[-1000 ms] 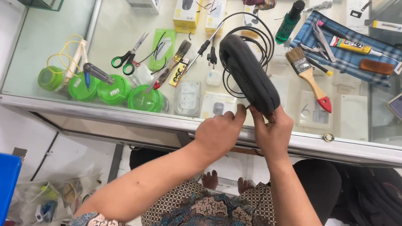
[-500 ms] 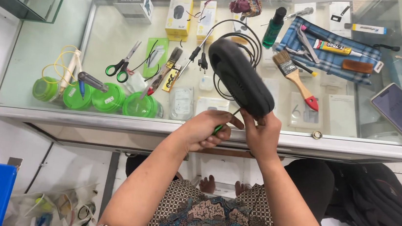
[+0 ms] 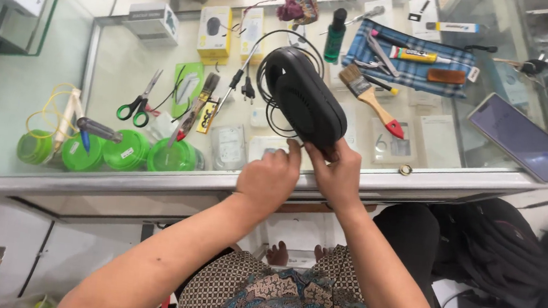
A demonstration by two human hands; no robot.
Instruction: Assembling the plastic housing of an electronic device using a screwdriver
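A black oval device (image 3: 306, 95) with a ribbed face lies slantwise over the glass counter (image 3: 39, 84), a black cable (image 3: 266, 59) coiled behind it. My right hand (image 3: 335, 177) grips its near end from below. My left hand (image 3: 270, 177) sits right beside it, fingertips touching the same near end; whether it holds a small tool is hidden by the fingers.
Green-handled scissors (image 3: 137, 104), several green round lids (image 3: 123, 153), a screwdriver (image 3: 190, 116) and small boxes (image 3: 213, 31) lie to the left. A paintbrush (image 3: 371, 100), a blue checked cloth with tools (image 3: 416, 67) and a phone (image 3: 522, 136) lie to the right. A dark bag (image 3: 498, 256) sits beneath.
The view has shifted, so the counter sits lower and more to the right in frame. Both hands have stayed at the near end of the black device, with the left fingers now pressed to it.
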